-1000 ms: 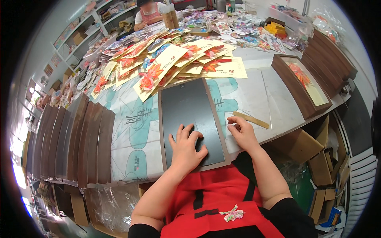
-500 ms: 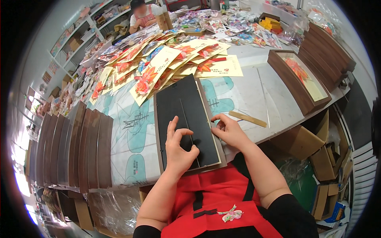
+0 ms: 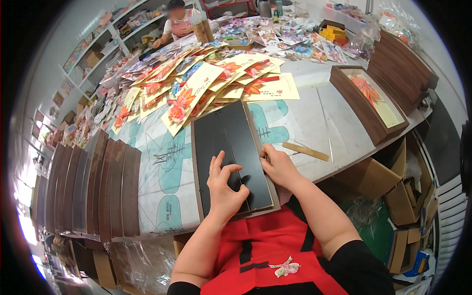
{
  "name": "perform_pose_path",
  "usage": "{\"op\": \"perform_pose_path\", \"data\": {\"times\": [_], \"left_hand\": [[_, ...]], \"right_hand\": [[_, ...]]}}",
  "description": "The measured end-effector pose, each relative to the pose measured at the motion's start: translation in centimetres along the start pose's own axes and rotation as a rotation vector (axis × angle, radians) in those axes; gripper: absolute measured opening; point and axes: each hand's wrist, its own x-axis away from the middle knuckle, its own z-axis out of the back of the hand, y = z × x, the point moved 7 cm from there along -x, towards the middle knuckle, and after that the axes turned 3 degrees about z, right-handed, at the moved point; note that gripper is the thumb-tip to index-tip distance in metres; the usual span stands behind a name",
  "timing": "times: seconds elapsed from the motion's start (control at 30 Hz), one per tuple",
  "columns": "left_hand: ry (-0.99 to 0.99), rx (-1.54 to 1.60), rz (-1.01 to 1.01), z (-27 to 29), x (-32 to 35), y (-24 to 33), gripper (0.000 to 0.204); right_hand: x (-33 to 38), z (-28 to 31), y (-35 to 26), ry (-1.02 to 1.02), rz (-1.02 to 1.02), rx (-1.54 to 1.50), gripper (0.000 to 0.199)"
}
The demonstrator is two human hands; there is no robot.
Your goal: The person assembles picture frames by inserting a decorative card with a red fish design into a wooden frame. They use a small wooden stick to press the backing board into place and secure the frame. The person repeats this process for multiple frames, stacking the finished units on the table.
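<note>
Backboard seating in its frame is the step in hand — left hand flat, fingers spread, right hand pinching its edge — next, likely press along remaining edges.

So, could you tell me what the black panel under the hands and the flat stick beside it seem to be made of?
The black panel looks like smooth, semi-gloss board, perhaps coated fibreboard or plastic: it gives soft reflections near the left hand, and a thin seam runs down its middle. The flat stick, right of the right hand, looks like bare pale wood or bamboo, matte and tan.
</note>
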Motion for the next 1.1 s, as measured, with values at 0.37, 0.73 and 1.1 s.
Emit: {"op": "perform_pose_path", "data": {"times": [0.37,0.73,1.1], "left_hand": [[-0.068,-0.199,0.066,-1.3,0.3,-0.4,0.046],[-0.228,-0.585,-0.095,-3.3,1.2,0.2,0.050],[-0.323,-0.546,-0.163,1.8,3.1,-1.8,0.069]], "right_hand": [[1.1,0.0,1.1,0.102,-0.002,-0.238,0.018],[1.8,0.4,0.8,0.144,-0.020,-0.247,0.017],[2.9,9.0,4.5,0.260,-0.044,0.623,0.021]]}}
